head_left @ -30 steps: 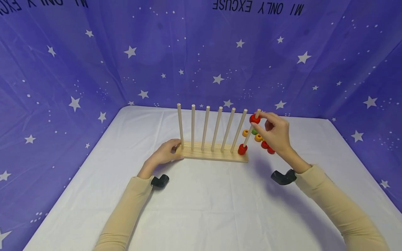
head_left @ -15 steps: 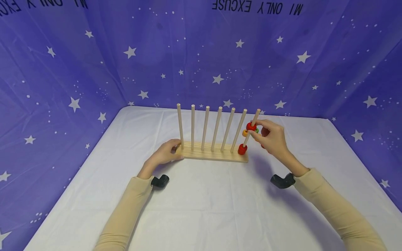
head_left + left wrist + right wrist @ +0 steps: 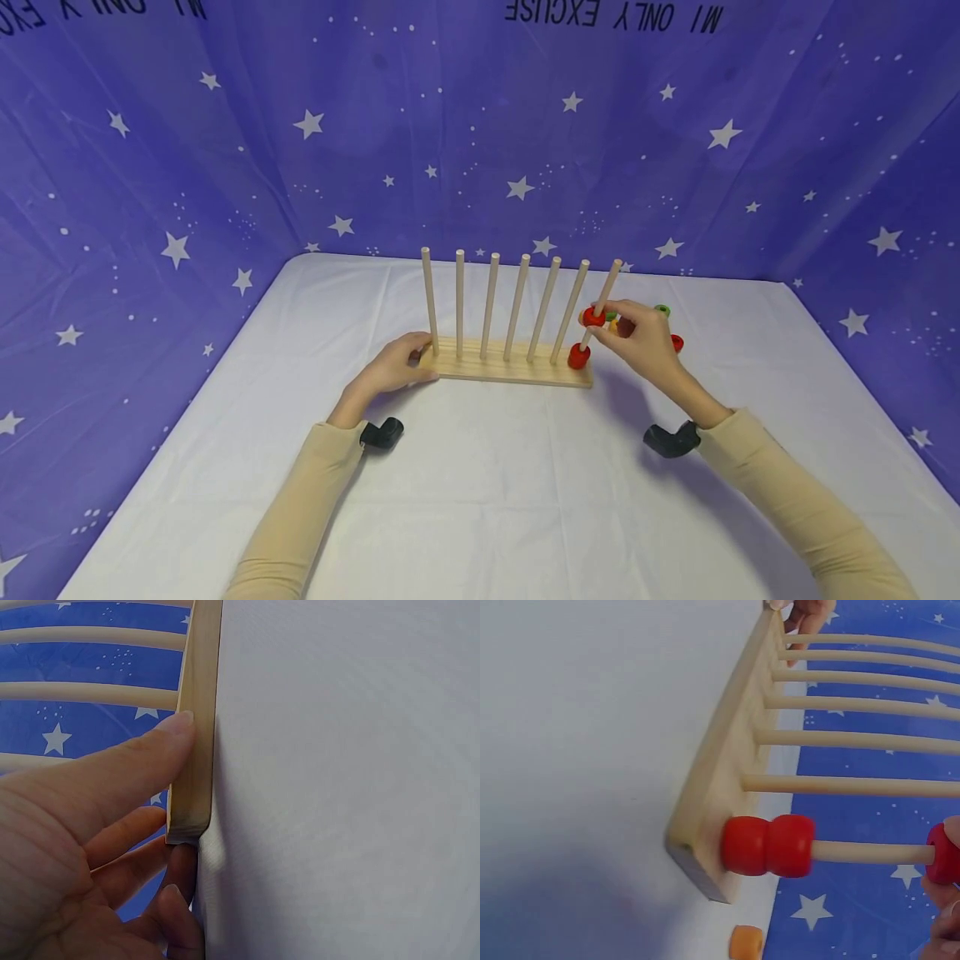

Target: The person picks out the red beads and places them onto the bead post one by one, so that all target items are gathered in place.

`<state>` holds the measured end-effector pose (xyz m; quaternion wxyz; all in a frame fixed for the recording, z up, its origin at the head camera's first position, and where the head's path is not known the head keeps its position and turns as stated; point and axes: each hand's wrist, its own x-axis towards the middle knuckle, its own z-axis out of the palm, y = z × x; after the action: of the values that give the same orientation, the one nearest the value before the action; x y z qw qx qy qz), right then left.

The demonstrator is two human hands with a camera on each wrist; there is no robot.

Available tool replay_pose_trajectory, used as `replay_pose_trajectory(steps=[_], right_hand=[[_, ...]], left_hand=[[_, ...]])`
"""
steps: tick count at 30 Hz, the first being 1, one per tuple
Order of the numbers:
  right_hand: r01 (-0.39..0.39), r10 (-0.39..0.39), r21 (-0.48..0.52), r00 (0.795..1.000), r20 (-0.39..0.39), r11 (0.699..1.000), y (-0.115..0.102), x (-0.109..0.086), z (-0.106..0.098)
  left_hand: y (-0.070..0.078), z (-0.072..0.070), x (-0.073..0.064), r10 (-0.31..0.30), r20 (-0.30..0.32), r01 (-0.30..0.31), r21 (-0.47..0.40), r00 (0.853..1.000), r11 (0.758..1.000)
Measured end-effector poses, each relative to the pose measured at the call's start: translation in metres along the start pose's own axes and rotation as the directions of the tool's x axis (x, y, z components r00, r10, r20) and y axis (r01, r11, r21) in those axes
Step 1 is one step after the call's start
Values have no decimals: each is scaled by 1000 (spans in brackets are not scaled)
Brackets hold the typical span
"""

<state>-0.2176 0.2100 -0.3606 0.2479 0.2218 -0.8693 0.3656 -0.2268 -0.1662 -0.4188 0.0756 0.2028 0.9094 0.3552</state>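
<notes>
A wooden peg stand (image 3: 510,372) with several upright rods lies across the table. My left hand (image 3: 392,367) grips the left end of its base; the left wrist view shows the thumb (image 3: 161,750) pressed on the base's edge. Around the rightmost rod, roughly midway up, is a red bead (image 3: 593,317), pinched between thumb and fingers of my right hand (image 3: 647,335). Two more red beads (image 3: 767,846) are stacked at the foot of that rod, against the base. A gap of bare rod separates them from the pinched bead.
Loose beads lie behind and beside my right hand, among them a green bead (image 3: 662,309) and a red bead (image 3: 677,342); some are partly hidden. An orange bead (image 3: 746,942) sits near the stand's right end. A purple star-patterned curtain (image 3: 480,125) surrounds the white-covered table (image 3: 480,500).
My right hand has moved the red bead down the rightmost rod from near its top. More loose beads show to the right of the hand. My left hand has stayed put.
</notes>
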Motion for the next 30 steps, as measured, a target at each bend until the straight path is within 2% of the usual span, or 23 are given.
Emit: replay_pose_trajectory(steps=[19,30], right_hand=[[-74,83,-67,987,138,995,15,-15,14],[-93,102,-53,977,187,994,24,-19,20]], left_hand=[[0,1,1,-11,4,11,16,1000,1000],[2,-1,-1,1,3,-1,11,1000,1000]])
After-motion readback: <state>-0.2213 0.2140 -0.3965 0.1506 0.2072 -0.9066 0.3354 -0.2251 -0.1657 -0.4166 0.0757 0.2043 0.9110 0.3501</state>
